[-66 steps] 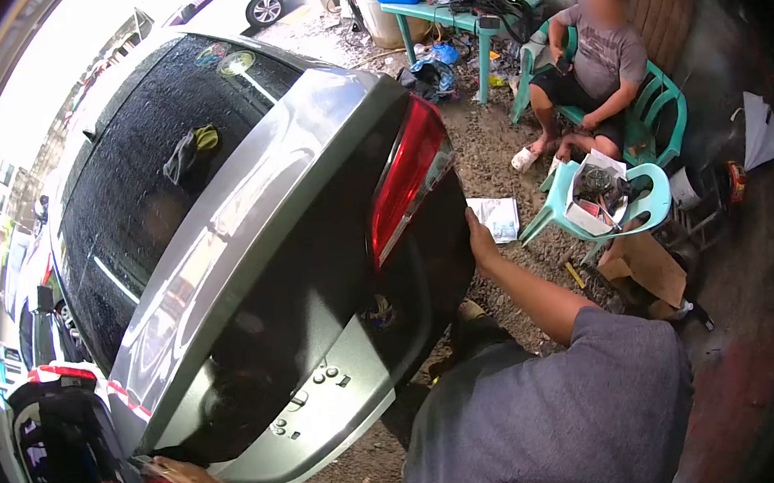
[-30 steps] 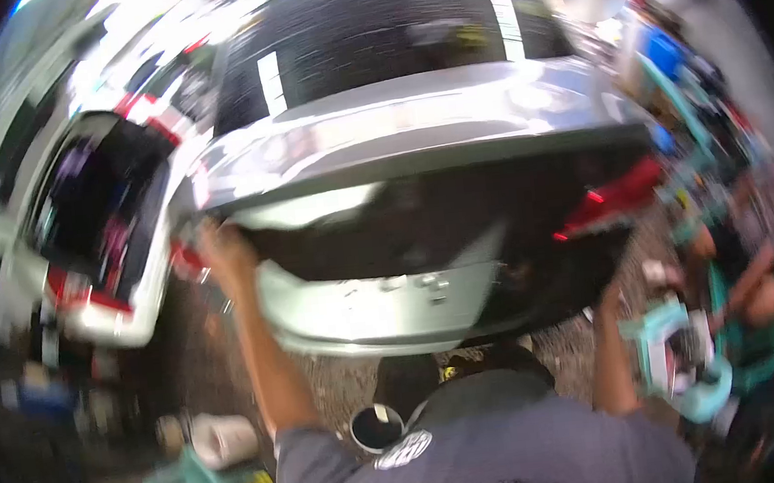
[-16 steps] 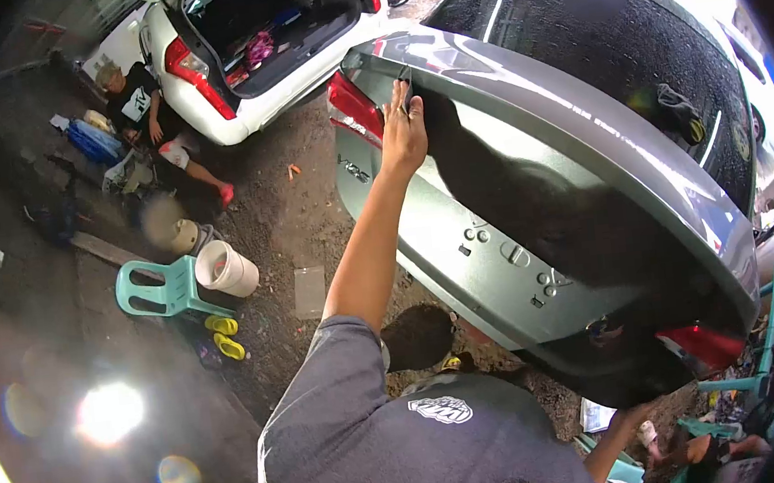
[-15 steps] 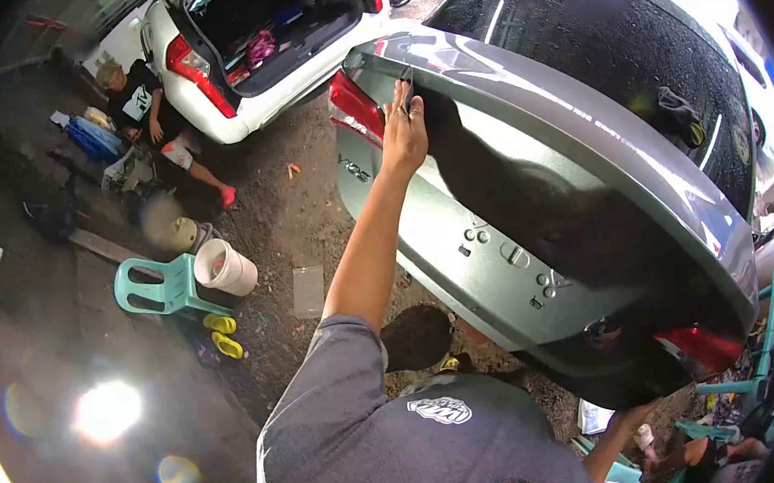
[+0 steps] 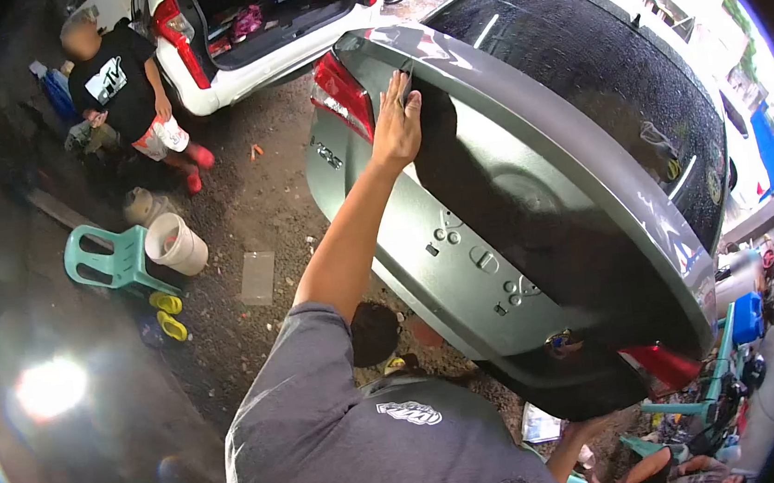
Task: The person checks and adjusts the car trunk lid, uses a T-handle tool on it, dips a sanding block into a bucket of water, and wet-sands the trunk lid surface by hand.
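Note:
A silver-grey car trunk lid (image 5: 502,277) spreads before me, with red tail lamps (image 5: 345,92) at both ends and lettering near the left one. My left hand (image 5: 397,127) lies against the upper left of the lid, beside the left lamp, its fingers stretched out and close together. At the lower right, my right hand (image 5: 587,431) is at the lid's bottom edge, under the right lamp (image 5: 662,366). The lid covers most of its fingers, so its grip is not visible. Dark shadow falls across the middle of the panel.
A person (image 5: 119,86) stands at left by a white car (image 5: 268,71) with its tailgate up. A green plastic chair (image 5: 109,259), white bucket (image 5: 178,245) and yellow clogs (image 5: 169,316) are left of me. Another person's arm (image 5: 638,475) shows low right, near clutter.
The person by the white car has risen from sitting to standing. My view has turned, so the scene sits further left. My left hand stays on the trunk lid.

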